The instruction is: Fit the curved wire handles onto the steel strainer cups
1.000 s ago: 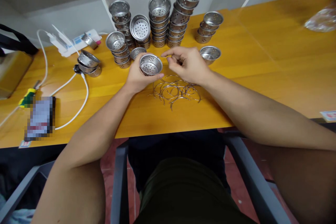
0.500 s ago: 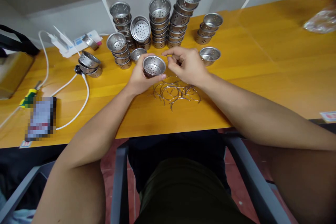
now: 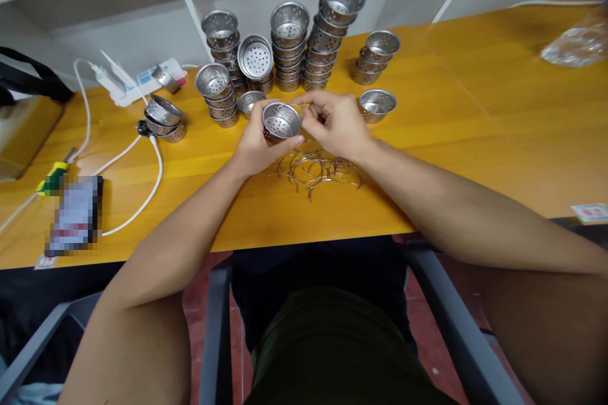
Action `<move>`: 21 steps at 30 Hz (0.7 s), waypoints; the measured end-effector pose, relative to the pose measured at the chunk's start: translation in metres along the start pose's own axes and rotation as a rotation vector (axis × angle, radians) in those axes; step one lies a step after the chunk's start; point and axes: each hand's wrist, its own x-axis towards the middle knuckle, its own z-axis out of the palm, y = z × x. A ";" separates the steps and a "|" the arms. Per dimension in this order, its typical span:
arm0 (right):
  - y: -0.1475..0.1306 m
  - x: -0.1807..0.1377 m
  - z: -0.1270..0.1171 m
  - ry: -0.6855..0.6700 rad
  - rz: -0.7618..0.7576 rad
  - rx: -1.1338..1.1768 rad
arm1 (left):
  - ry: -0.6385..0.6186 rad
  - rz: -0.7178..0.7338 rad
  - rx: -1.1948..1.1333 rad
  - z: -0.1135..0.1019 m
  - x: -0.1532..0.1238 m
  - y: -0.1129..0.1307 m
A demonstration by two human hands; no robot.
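My left hand (image 3: 256,142) is closed around a small perforated metal cup (image 3: 281,123), its open top tilted toward me and the thumb along its near side. At the cup's right rim, my right hand (image 3: 335,123) pinches a thin metal wire (image 3: 295,105) between thumb and forefinger. The wire's far end reaches the rim; whether it passes through a hole I cannot tell. Below the two hands lies a loose pile of curved metal wires (image 3: 316,169). Just behind the left hand stands another small cup (image 3: 251,103).
Several stacks of perforated cups (image 3: 289,44) stand along the back. A single cup (image 3: 377,105) sits right of my right hand. At left are leaning cups (image 3: 163,115), a power strip (image 3: 152,82), white cables, a screwdriver (image 3: 54,177) and a phone (image 3: 76,215). A clear plastic bag (image 3: 577,44) lies far right.
My right hand has come closer to the cup, bringing the wire to its rim. The cup stays in my left hand. The whole view has shifted slightly.
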 end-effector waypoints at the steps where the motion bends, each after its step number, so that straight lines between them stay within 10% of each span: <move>1: 0.001 0.000 0.000 0.002 -0.003 0.001 | 0.000 0.000 -0.001 0.000 0.000 0.000; 21: -0.017 -0.004 0.008 0.017 0.029 0.040 | -0.001 -0.030 -0.019 0.000 0.001 0.029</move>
